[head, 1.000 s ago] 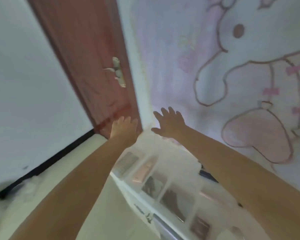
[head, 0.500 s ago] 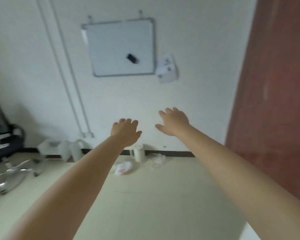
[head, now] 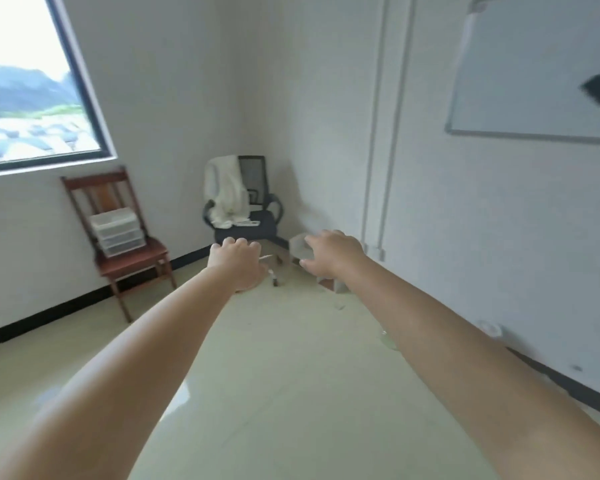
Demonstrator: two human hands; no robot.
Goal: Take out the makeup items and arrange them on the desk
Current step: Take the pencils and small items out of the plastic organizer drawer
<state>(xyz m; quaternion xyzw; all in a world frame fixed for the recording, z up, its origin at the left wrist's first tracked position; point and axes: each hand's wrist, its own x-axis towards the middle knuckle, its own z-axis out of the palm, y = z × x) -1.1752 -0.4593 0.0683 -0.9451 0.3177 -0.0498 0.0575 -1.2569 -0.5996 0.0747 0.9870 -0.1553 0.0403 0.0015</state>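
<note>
Both my arms stretch out in front of me over the pale floor. My left hand is held out with its fingers relaxed and nothing in it. My right hand is likewise spread and holds nothing. No makeup items and no desk are in view. On a wooden chair under the window stands a small clear drawer organiser; its contents cannot be made out.
A black office chair with a white garment draped over it stands in the far corner. Small clutter lies on the floor by the right wall. A whiteboard hangs on that wall. A window is at the left.
The view has swung left, from the desk and door past the whiteboard wall to the room's corner. Both hands stay outstretched and hold nothing throughout.
</note>
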